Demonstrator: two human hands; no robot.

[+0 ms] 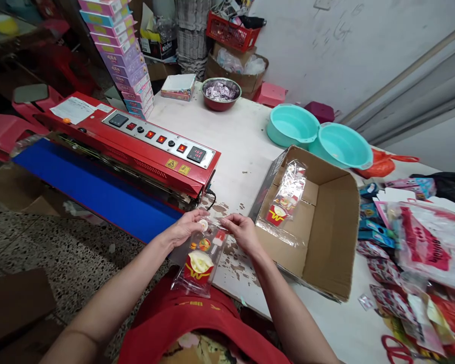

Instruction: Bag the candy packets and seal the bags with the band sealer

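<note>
My left hand [185, 227] and my right hand [241, 231] pinch the top edge of a clear plastic bag [216, 260] between them. Inside the bag are a toy carton of fries [197, 265] in red and yellow and several small food-like pieces. The bag hangs at the table's front edge, just over the red apron. Close beyond my left hand stands the end of a red sealing machine [151, 146] with a blue conveyor belt [98, 189]. Right of my right hand, an open cardboard box [331, 242] holds similar filled bags [288, 194].
Two turquoise basins [291, 124] and a metal bowl of small packets [220, 93] stand at the back. A tall stack of small boxes [125, 60] rises behind the machine. Plastic packaging [432, 242] and red scissors [396, 349] lie at the right.
</note>
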